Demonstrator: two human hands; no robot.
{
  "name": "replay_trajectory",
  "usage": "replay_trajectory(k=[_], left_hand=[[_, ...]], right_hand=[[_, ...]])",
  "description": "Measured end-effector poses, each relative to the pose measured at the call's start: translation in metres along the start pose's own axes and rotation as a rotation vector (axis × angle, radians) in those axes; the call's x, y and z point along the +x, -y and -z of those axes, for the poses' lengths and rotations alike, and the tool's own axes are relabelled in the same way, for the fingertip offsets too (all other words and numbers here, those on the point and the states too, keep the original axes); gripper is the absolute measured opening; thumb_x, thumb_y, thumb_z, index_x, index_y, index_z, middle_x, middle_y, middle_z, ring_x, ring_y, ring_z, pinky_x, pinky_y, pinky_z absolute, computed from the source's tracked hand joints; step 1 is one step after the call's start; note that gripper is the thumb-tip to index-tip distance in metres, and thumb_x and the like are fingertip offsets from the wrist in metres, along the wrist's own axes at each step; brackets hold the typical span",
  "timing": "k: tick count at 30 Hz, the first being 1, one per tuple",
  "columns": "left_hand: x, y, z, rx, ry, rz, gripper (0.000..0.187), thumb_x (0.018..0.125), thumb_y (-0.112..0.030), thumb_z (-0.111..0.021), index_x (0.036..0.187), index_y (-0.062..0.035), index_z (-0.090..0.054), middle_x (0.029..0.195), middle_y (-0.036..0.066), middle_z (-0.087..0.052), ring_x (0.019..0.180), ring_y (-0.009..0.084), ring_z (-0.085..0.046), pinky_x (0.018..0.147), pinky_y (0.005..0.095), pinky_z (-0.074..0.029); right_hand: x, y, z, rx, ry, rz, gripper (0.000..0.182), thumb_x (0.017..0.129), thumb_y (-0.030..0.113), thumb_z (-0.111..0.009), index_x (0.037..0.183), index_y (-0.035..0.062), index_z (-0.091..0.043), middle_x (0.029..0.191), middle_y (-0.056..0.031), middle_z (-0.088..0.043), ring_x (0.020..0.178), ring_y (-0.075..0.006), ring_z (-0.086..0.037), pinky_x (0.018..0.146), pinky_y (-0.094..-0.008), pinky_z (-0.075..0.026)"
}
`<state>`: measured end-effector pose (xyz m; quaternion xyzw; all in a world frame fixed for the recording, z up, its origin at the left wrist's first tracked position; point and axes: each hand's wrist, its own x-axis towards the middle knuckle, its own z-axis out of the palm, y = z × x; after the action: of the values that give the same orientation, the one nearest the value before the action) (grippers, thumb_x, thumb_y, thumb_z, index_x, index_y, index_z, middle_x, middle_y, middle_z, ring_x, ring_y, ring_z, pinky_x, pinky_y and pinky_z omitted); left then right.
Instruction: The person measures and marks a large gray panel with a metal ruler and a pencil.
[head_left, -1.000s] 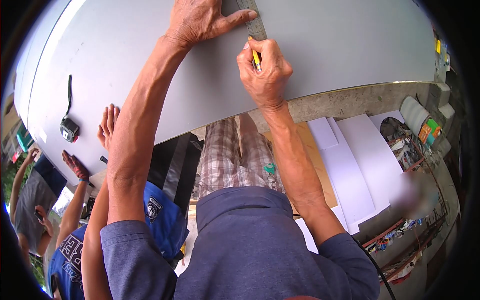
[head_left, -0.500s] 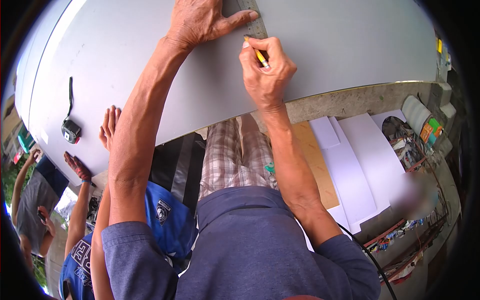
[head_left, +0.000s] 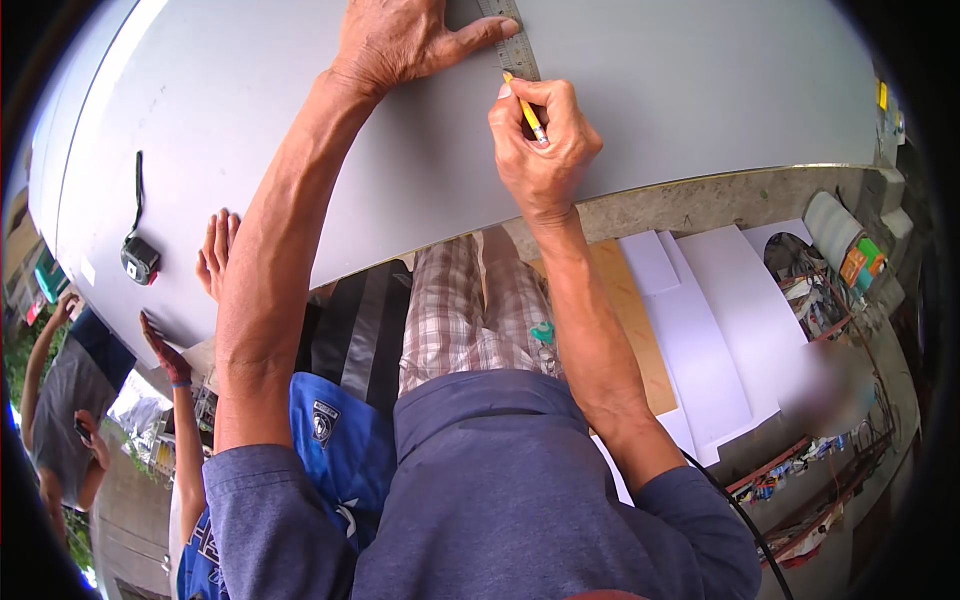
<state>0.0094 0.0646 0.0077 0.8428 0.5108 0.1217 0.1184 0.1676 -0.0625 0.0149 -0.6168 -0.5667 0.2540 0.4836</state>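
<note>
My left hand (head_left: 400, 40) lies flat on a large grey sheet (head_left: 700, 90), its thumb pressing a metal ruler (head_left: 517, 45) against the sheet. My right hand (head_left: 545, 140) grips a yellow pencil (head_left: 527, 112), whose tip touches the sheet right beside the ruler's edge. Both hands are near the top of the view, and the ruler runs out of the frame at the top.
A black tape measure (head_left: 138, 255) lies on the sheet at the left. Another person's hand (head_left: 215, 252) rests at the sheet's near edge, and a gloved hand (head_left: 165, 350) is below it. White boards (head_left: 720, 320) and a brown board (head_left: 630, 320) lie on the floor.
My right hand has shifted slightly right along the ruler and the pencil has tilted. The other person in blue has moved lower, the gloved hand dropping away from the sheet's edge.
</note>
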Motion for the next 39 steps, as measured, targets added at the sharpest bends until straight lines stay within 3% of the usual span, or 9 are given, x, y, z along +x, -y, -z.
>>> replay_trajectory(k=[11, 20, 29, 32, 35, 39], left_hand=[[0.000, 0.001, -0.001, 0.006, 0.007, 0.006, 0.119, 0.083, -0.082, -0.054, 0.155, 0.0098, -0.030, 0.163, 0.034, -0.020, 0.156, 0.0453, -0.011, 0.126, 0.0594, -0.003], [-0.001, 0.002, -0.003, 0.019, -0.010, 0.001, 0.119, 0.083, -0.082, -0.055, 0.154, 0.0100, -0.030, 0.163, 0.034, -0.021, 0.155, 0.0459, -0.012, 0.126, 0.0601, -0.004], [0.000, 0.003, -0.004, 0.005, -0.004, 0.005, 0.120, 0.082, -0.082, -0.055, 0.154, 0.0099, -0.030, 0.163, 0.034, -0.021, 0.155, 0.0455, -0.011, 0.126, 0.0596, -0.003], [0.000, 0.002, -0.001, 0.010, -0.001, 0.010, 0.120, 0.082, -0.082, -0.055, 0.155, 0.0098, -0.030, 0.163, 0.034, -0.021, 0.156, 0.0452, -0.011, 0.126, 0.0592, -0.003], [0.001, 0.001, -0.001, 0.019, -0.007, 0.005, 0.119, 0.083, -0.082, -0.054, 0.155, 0.0101, -0.030, 0.163, 0.034, -0.022, 0.156, 0.0450, -0.011, 0.126, 0.0591, -0.003], [-0.003, -0.002, -0.001, -0.014, 0.009, 0.013, 0.118, 0.084, -0.081, -0.053, 0.154, 0.0108, -0.030, 0.163, 0.034, -0.021, 0.156, 0.0452, -0.011, 0.126, 0.0595, -0.003]], right_hand=[[0.001, 0.002, -0.003, -0.018, 0.000, 0.062, 0.020, 0.080, -0.007, -0.075, 0.090, 0.0014, -0.060, 0.072, -0.0065, -0.061, 0.056, -0.0142, -0.059, 0.054, -0.0294, -0.051], [0.000, 0.000, -0.007, -0.081, -0.010, 0.118, 0.019, 0.079, -0.007, -0.072, 0.089, 0.0011, -0.058, 0.074, -0.0107, -0.062, 0.058, -0.0234, -0.063, 0.054, -0.0320, -0.052], [0.007, 0.008, -0.010, -0.087, 0.003, 0.040, 0.018, 0.077, -0.006, -0.071, 0.083, 0.0012, -0.056, 0.072, -0.0137, -0.061, 0.055, -0.0280, -0.062, 0.054, -0.0356, -0.052], [0.013, 0.012, -0.006, -0.076, 0.051, -0.086, 0.015, 0.078, -0.001, -0.072, 0.083, -0.0004, -0.058, 0.067, -0.0116, -0.062, 0.053, -0.0227, -0.061, 0.052, -0.0330, -0.050], [0.023, 0.014, 0.023, 0.158, 0.193, -0.576, 0.014, 0.079, 0.005, -0.071, 0.083, -0.0017, -0.061, 0.066, -0.0093, -0.064, 0.054, -0.0160, -0.061, 0.050, -0.0293, -0.047], [0.001, 0.022, 0.072, 0.330, 0.129, -0.647, 0.014, 0.088, 0.011, -0.071, 0.093, -0.0017, -0.065, 0.077, -0.0106, -0.069, 0.062, -0.0112, -0.061, 0.056, -0.0258, -0.048]])
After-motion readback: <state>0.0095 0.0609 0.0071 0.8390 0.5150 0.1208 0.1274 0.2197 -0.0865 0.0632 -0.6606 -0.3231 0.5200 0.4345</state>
